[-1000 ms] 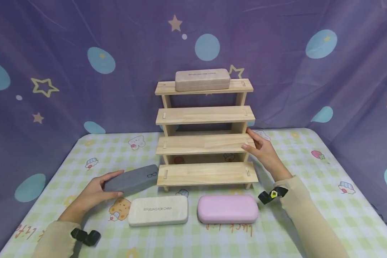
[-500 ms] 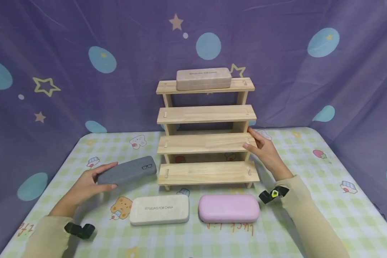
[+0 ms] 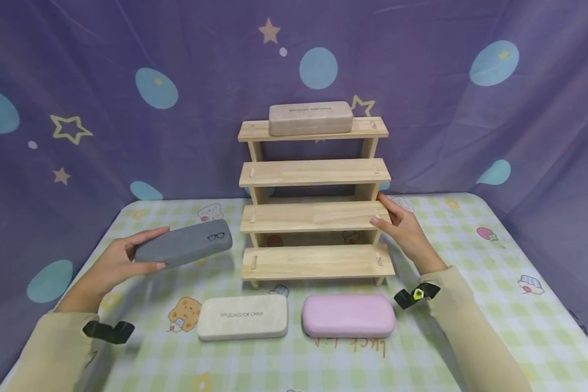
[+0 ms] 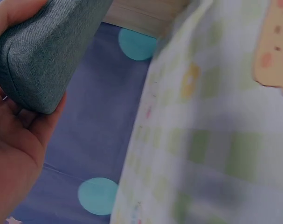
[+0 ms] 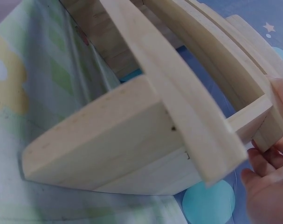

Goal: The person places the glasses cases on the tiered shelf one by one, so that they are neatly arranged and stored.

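Observation:
A grey-blue fabric glasses case (image 3: 183,244) with a small glasses print is raised above the cloth, left of the wooden stepped rack (image 3: 313,216). My left hand (image 3: 112,267) grips its left end, thumb on the near side and fingers on the far side. In the left wrist view the rounded end of the glasses case (image 4: 43,60) sits between fingers and thumb. My right hand (image 3: 405,234) holds the right end of the rack's second shelf from the bottom, thumb on top. A beige glasses case (image 3: 311,118) lies on the top shelf.
In front of the rack, a cream glasses case (image 3: 243,318) with printed letters and a pink glasses case (image 3: 348,316) lie side by side on the checked tablecloth (image 3: 490,326). A purple patterned curtain (image 3: 215,65) hangs right behind the table.
My left hand has lifted the grey-blue glasses case up and to the left, away from the rack's lowest shelf. My right hand keeps its hold on the rack.

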### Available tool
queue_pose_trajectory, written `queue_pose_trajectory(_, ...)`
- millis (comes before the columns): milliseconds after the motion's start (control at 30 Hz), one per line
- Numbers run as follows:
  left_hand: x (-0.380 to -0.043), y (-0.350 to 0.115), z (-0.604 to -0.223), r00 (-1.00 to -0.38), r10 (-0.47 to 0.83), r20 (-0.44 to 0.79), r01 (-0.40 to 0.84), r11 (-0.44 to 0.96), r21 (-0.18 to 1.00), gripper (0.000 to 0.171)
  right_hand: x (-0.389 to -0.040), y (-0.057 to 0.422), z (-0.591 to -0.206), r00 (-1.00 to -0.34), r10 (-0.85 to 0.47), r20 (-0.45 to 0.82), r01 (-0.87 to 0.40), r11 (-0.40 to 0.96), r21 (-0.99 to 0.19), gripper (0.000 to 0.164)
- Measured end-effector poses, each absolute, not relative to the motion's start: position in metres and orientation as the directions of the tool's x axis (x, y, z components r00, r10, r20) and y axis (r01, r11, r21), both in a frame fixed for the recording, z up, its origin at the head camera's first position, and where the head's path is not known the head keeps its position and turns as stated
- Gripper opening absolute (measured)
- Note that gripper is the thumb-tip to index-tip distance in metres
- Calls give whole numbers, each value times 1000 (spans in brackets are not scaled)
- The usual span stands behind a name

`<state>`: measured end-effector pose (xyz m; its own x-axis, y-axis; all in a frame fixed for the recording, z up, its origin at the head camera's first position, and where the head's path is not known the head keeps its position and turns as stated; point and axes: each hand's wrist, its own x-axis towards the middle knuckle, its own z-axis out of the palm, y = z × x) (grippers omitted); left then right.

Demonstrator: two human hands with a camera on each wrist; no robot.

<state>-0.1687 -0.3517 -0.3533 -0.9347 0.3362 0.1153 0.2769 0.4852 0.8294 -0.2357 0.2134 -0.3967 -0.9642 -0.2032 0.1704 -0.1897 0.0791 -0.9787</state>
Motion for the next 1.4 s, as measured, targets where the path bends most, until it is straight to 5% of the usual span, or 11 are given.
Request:
queue_pose_trajectory(467, -177, -320, -320, -902, 384, 197, 370, 453, 811, 66, -235, 213, -396, -963, -205, 174, -186, 44, -981, 68)
queue_pose_trajectory(1400, -246, -206, -281, -781, 559, 277, 505, 305, 808, 68, -234, 213, -397, -962, -217, 166, -179, 41, -983, 69)
